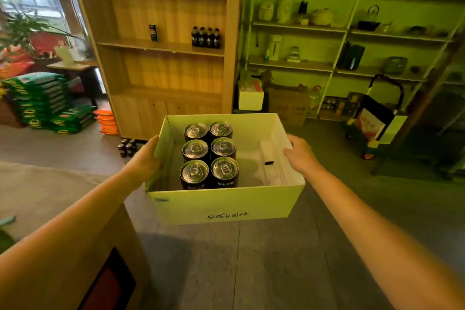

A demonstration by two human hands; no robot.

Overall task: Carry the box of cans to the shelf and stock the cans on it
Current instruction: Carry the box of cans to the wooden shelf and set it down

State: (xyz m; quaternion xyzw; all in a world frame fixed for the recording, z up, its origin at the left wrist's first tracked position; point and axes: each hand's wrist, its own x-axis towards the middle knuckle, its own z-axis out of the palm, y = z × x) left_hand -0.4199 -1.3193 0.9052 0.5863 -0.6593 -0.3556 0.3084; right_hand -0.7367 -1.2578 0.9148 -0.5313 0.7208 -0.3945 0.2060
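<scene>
- The fingers of the left hand (144, 158) are hidden behind the left wall of the box (226, 205).
- The fingertips of the right hand (300, 155) are hidden over the box's right wall.
- The lower parts of the cans (210, 155) are hidden by the box front.
- The writing on the single can (153, 32) on the shelf (161, 46) is too small to read.
- Both forearms are cut off by the bottom edge.

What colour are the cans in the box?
Black cans with silver tops, seen in the head view.

Two bare forearms, no sleeves showing; hands (144, 158) without rings or gloves
</scene>
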